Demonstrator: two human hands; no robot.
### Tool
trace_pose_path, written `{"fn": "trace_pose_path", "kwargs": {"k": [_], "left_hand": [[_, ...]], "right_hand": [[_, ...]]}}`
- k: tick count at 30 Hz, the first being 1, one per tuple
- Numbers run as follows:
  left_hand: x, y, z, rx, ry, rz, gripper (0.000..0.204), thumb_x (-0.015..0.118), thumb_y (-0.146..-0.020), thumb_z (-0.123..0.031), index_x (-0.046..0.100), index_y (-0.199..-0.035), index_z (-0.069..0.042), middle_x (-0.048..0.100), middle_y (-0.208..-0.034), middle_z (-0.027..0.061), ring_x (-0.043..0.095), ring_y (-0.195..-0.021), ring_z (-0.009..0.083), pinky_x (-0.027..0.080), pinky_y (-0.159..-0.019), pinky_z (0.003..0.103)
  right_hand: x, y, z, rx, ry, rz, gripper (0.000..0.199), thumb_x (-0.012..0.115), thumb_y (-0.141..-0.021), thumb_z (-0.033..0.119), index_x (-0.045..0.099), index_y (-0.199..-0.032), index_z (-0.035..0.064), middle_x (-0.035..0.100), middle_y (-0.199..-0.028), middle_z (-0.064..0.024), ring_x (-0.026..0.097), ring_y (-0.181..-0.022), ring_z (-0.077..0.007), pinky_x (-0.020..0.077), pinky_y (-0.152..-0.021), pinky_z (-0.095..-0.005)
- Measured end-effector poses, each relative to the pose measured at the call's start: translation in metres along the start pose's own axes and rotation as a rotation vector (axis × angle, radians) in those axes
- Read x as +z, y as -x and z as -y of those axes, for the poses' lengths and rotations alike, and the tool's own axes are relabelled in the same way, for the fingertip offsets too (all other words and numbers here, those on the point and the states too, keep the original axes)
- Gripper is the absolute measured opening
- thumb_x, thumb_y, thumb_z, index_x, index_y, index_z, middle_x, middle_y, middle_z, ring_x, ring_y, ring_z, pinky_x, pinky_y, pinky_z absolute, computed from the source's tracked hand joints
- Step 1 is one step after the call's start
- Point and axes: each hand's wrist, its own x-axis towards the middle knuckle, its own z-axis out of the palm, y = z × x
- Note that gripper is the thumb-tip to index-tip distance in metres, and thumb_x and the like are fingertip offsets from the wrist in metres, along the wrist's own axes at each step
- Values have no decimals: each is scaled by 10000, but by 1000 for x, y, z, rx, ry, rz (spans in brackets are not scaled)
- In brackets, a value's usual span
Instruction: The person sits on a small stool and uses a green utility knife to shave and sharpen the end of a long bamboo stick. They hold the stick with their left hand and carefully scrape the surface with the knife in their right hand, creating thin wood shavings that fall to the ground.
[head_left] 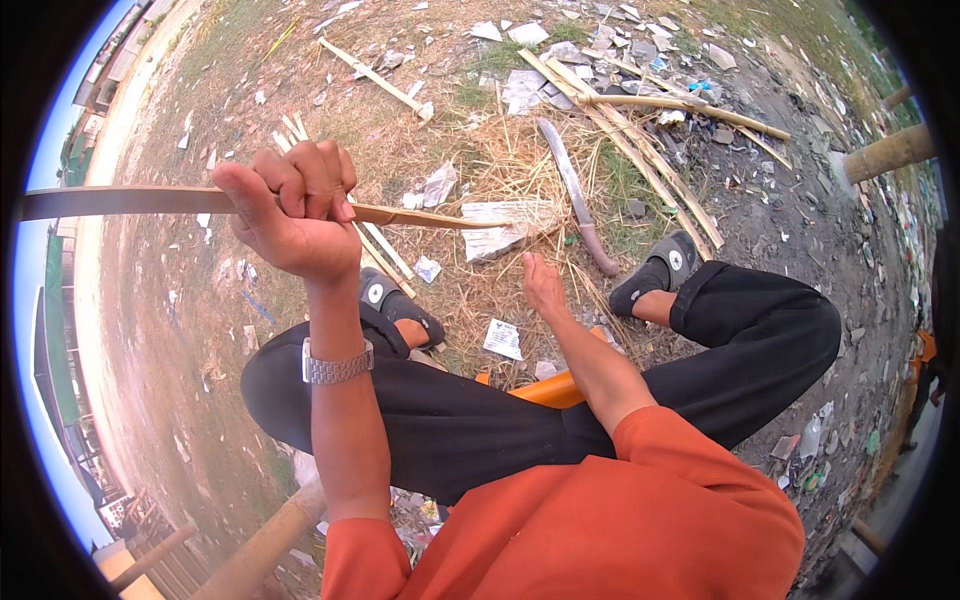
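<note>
My left hand (295,205) is raised at the left and closed around a long bamboo strip (120,202). One end runs past the left rim of the picture; the other, paler end reaches right, over a wooden block (490,240) on the ground. My right hand (545,288) is low, just in front of that block, fingers slightly bent and nothing visible in them. A machete (570,175) with a brown handle lies to the right of the block, its blade pointing away from me, apart from my right hand. Loose straw-like shavings (500,150) surround the block.
Long split bamboo pieces (640,140) lie at the far right, and more strips (385,250) lie behind my left arm. A single stick (370,75) rests farther off. My shoes (655,270) flank the work spot. An orange seat (552,390) shows beneath me. Litter covers the ground.
</note>
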Motion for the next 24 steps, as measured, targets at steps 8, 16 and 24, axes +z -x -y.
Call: {"fn": "trace_pose_path", "kwargs": {"k": [8,16,24], "left_hand": [[2,-6,4,9,20,60,564,307,-958,-573,233,-573,-167,199,-440,-32,178,-379,102,192,-413,251],[12,3,2,73,102,94,550,379,-972,-496,263,-562,-148,241,-419,-25,222,-344,73,238,-361,240],[-1,-6,4,26,-11,-74,561,344,-967,-535,236,-559,-165,202,-431,-34,190,-361,90,200,-399,252]], "right_hand": [[10,-23,42,-123,-58,7,476,280,-983,414,558,-974,28,601,-861,-307,567,-857,-486,437,-776,-548],[14,-45,-1,39,164,11,533,267,-980,426,577,-997,-8,585,-941,-346,543,-941,-503,405,-857,-551],[5,-23,24,-119,-96,-27,508,289,-975,443,579,-966,26,589,-903,-344,543,-887,-522,410,-822,-556]]}}
